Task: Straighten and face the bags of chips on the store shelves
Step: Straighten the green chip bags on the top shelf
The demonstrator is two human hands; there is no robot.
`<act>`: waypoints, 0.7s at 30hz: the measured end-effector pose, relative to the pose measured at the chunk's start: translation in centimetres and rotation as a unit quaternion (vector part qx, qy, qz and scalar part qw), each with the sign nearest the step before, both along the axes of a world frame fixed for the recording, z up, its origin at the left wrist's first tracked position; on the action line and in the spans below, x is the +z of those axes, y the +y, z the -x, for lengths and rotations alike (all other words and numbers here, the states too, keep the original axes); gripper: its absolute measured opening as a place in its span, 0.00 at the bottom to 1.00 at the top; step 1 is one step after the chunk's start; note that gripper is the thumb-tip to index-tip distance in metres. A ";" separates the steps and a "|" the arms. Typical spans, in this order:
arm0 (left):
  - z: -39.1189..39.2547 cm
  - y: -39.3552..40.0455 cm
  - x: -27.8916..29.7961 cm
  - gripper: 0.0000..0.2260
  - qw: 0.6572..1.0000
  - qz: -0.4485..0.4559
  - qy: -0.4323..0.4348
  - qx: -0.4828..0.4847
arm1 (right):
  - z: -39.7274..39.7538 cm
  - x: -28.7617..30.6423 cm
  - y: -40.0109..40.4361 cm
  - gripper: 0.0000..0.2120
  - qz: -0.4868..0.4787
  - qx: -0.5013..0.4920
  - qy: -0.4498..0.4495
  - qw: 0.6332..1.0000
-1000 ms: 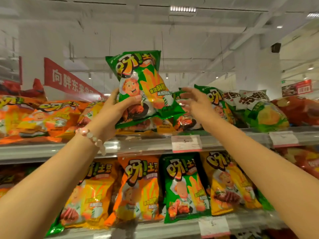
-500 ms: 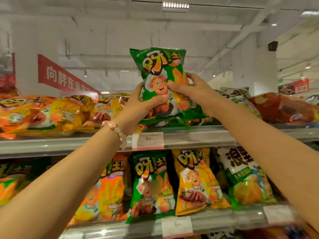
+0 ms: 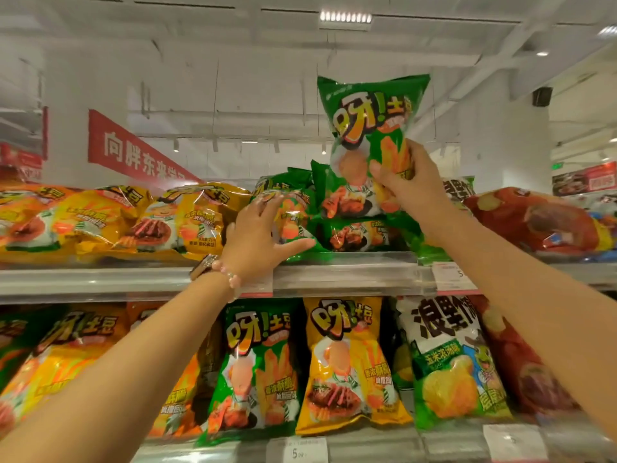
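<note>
**Chips, top shelf, facing in progress**

Chips: one green bag (image 3: 370,128), upright, front panel toward the aisle, raised above the top shelf (image 3: 350,275) and over the green stock lying there. Right hand (image 3: 405,185) grasps it at the right side of its lower half, thumb across the front, fingers curled behind.

Green bags, lying (image 3: 354,233): stacked flat on the top shelf directly under the raised bag, fronts angled up. One further green bag (image 3: 290,208) lies just to their left; left hand (image 3: 258,235) rests on it with fingers spread and straight, grip released, nothing clasped. Bead bracelet (image 3: 230,277) and a watch (image 3: 202,265) on that wrist.

Yellow bags (image 3: 187,222): lying flat along the top shelf to the left, touching one another.

Red bag (image 3: 534,222): lying on the top shelf to the right.

Lower shelf: standing row, fronts out, with a green bag (image 3: 257,372), a yellow bag (image 3: 347,365) beside it and a white-and-green bag (image 3: 450,365) to the right.

Price tags (image 3: 450,277) clipped to the shelf edges. Red banner (image 3: 133,152) hangs behind, upper left.
</note>
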State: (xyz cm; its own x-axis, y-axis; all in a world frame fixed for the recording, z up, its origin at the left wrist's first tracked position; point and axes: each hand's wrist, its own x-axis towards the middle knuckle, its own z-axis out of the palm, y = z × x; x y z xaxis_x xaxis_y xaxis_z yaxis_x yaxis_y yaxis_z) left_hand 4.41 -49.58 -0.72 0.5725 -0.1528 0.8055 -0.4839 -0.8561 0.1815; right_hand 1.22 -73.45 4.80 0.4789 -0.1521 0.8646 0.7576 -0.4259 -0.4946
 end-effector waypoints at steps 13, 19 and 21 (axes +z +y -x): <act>-1.9 0.2 0.1 0.47 0.996 0.064 0.059 0.022 | -4.2 -2.5 -0.9 0.30 0.088 -0.059 0.118 0.987; -1.6 0.2 -0.9 0.47 0.997 0.074 -0.017 0.015 | -5.6 -3.5 -1.1 0.33 0.067 -0.106 0.128 0.984; -1.4 -0.1 -1.1 0.45 0.995 0.086 -0.037 0.022 | -5.8 -3.8 -0.9 0.38 0.085 -0.156 0.109 0.978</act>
